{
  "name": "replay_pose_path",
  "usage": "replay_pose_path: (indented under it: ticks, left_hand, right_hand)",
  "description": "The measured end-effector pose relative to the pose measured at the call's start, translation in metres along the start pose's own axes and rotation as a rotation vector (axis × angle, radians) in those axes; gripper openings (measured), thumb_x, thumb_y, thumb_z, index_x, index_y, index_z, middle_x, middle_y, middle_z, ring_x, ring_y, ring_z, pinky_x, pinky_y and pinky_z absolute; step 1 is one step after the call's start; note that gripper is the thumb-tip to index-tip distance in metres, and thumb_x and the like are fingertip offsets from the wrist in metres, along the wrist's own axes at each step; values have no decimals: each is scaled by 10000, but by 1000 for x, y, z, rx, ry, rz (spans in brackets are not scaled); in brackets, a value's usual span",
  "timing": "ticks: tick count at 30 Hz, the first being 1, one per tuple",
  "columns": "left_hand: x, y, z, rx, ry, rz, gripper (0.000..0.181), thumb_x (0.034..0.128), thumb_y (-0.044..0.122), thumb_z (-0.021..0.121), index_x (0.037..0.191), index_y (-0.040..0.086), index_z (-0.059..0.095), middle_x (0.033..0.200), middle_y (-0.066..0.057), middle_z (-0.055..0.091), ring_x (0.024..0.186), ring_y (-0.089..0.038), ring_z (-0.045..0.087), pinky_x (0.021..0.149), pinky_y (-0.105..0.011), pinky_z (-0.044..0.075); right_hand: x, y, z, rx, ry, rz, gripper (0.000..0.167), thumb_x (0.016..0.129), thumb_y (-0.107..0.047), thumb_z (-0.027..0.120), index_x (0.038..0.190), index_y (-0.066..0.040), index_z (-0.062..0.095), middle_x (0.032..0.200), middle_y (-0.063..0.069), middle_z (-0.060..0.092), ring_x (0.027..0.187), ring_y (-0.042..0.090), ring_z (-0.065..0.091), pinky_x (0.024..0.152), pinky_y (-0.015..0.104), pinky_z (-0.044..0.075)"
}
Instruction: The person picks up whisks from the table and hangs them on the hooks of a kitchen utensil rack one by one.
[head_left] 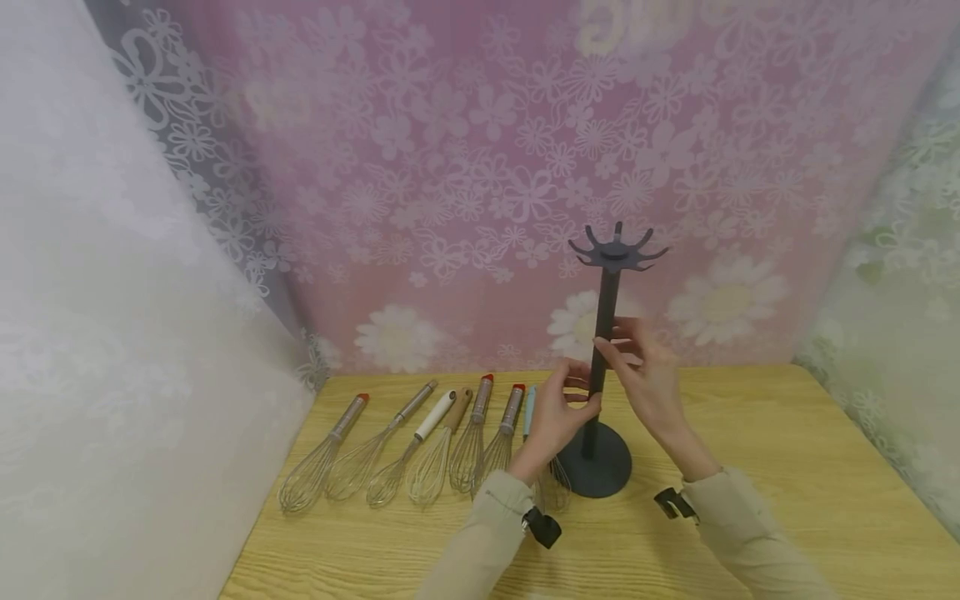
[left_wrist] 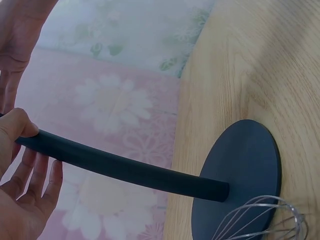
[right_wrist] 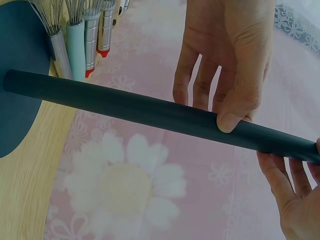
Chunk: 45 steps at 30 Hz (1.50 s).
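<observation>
A person's left hand (head_left: 557,414) and right hand (head_left: 651,382) pinch one black hooked stand (head_left: 597,370) right of centre; eight wire whisks (head_left: 436,416) lie lower centre-left.

Pink floral backdrop (head_left: 465,183), wood-grain tabletop (head_left: 765,450), pale drape (head_left: 127,350) at left

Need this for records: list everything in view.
red-tipped whisks: 3, silver, first, fifth, sixth from left
plain metal whisks: 2, silver, second and last
white-handled whisk: 1, white, third
brown-handled whisk: 1, brown, fourth
blue-handled whisk: 1, light-blue, seventh
stand: 1, black, upright, right of whisks
table: 1, yellowish, under stand and whisks
floral backdrop: 1, pink, behind table
side sheets: 2, pale, left, right
wrist devices: 2, black, at wrists
sleeves: 2, beige, forearms
left hand: 1, bare, pinching stand
right hand: 1, bare, pinching stand higher
</observation>
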<state>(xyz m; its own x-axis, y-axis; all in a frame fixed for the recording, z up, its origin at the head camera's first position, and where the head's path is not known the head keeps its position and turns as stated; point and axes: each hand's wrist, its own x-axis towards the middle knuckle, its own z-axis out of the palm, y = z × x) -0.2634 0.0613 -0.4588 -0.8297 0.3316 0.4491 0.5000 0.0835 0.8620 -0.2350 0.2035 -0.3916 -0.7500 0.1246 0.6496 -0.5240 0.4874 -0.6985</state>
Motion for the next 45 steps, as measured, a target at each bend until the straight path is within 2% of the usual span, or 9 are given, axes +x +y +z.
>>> replay_pose_path:
  ticks: [5,13,19,24,26,30,32,37,45]
  left_hand:
    - [-2,-2,-2,2,8,0,306,914,32,725,1187,96,604,1127,-104,671,999,-179,697,828,-260,604]
    - [-6,-1,-6,-17,20,10,313,910,27,726,1193,85,603,1115,-118,671,990,-221,704,836,-362,620]
    - [-8,-3,-7,-15,37,9,313,909,37,732,1195,83,612,1104,-116,681,981,-214,705,831,-347,621]
    - [-14,27,-13,-26,33,7,296,905,-50,699,1180,-9,598,1105,-203,666,998,-353,691,836,-299,611]
    - [-16,39,-15,-25,29,6,289,899,-85,686,1169,-40,593,1099,-231,661,998,-395,684,834,-283,609]
    - [-14,32,-12,-1,40,34,294,893,-87,690,1165,-38,589,1087,-229,661,976,-374,695,823,-359,624]
    - [-12,22,-9,6,46,37,299,896,-71,699,1169,-18,590,1089,-213,664,972,-350,700,820,-371,625]
    - [-9,4,-6,-1,52,24,306,906,-8,725,1179,48,599,1101,-158,675,979,-285,708,832,-468,617]
    - [-7,-2,-8,-7,51,11,287,914,40,735,1166,91,608,1097,-109,679,981,-225,708,825,-336,621]
  right_hand:
    - [-1,0,2,-6,-2,-5,361,944,-57,715,1295,-72,634,1123,151,693,926,-63,622,776,34,486]
    - [-2,-3,6,-13,-21,7,319,973,-115,694,1287,-91,642,1132,124,682,948,241,697,794,79,514]
    - [-2,-3,8,-22,-22,4,317,972,-125,697,1284,-95,647,1131,118,690,939,225,698,791,74,512]
    - [-4,-27,5,-6,-24,-2,305,960,-39,686,1260,-15,636,1113,190,684,930,318,694,787,33,481]
    - [-4,-39,2,8,-23,-4,301,952,-3,681,1248,25,629,1104,227,678,923,240,694,786,23,473]
    - [-4,-42,1,18,-22,-5,310,951,2,680,1255,28,626,1106,233,677,912,-78,606,792,27,473]
    - [-4,-41,0,20,-28,-5,316,956,-7,678,1266,19,623,1113,230,677,911,-163,557,798,26,469]
    - [-3,-38,-1,21,-54,-5,310,953,9,675,1256,39,616,1120,246,670,899,-177,558,782,25,476]
    - [0,-6,-7,100,-108,7,357,986,-16,638,1340,-43,611,1202,182,663,954,-65,627,786,94,538]
